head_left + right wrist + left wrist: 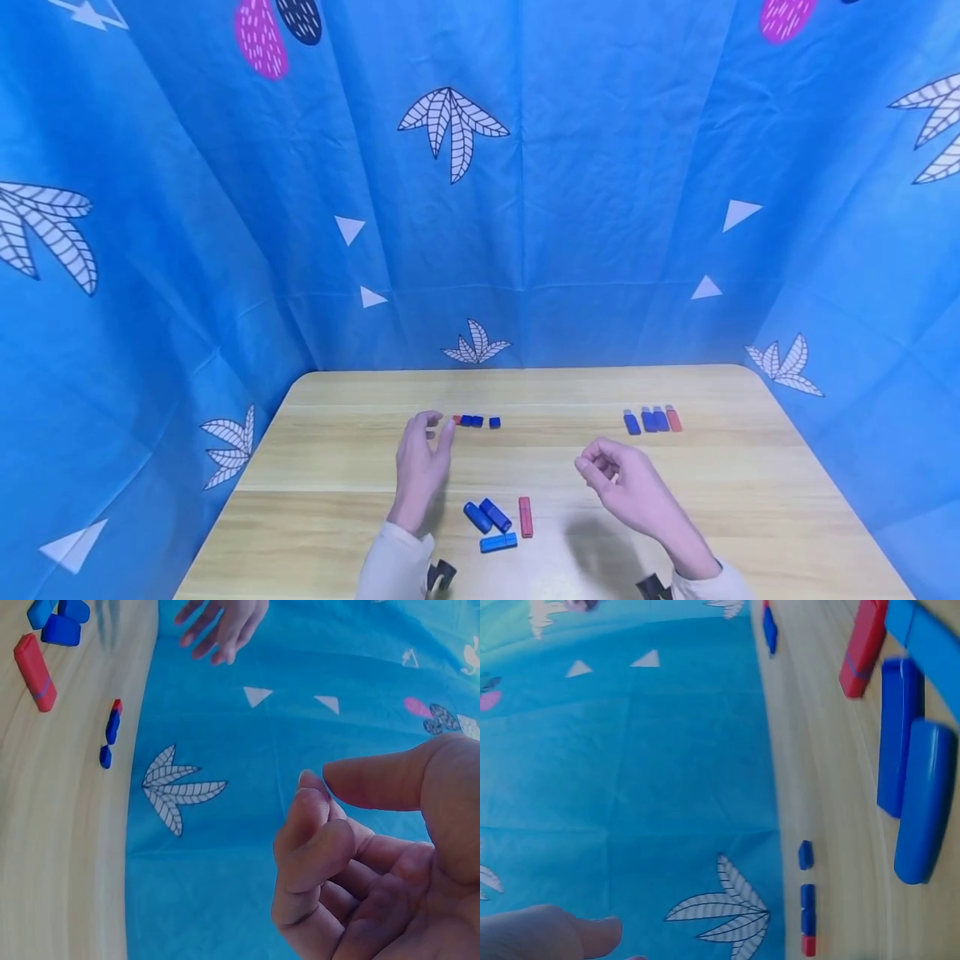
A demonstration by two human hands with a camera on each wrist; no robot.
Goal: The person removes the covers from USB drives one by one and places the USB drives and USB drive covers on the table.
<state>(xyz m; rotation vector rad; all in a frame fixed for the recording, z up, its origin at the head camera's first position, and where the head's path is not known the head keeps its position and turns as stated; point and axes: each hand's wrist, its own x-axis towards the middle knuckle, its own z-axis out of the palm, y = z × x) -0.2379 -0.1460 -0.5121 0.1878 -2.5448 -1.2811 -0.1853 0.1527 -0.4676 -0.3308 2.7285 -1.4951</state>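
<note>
My left hand (422,467) is over the left of the table, thumb apart from loosely bent fingers, with nothing in it. It overlaps the end of a row of small caps, a red cap (457,420) and several blue caps (477,422). My right hand (626,487) hovers at the right, fingers loosely curled and thumb tip close to the index fingertip; no object shows between them in the right wrist view. Between the hands lie a red USB stick (526,517), two dark blue USB sticks (496,515) and a lighter blue USB stick (498,543).
At the back right, several blue USB sticks (649,419) and a red USB stick (674,419) lie uncapped side by side, metal plugs pointing away. The wooden table (337,392) ends at a blue patterned curtain (570,208) behind and at both sides.
</note>
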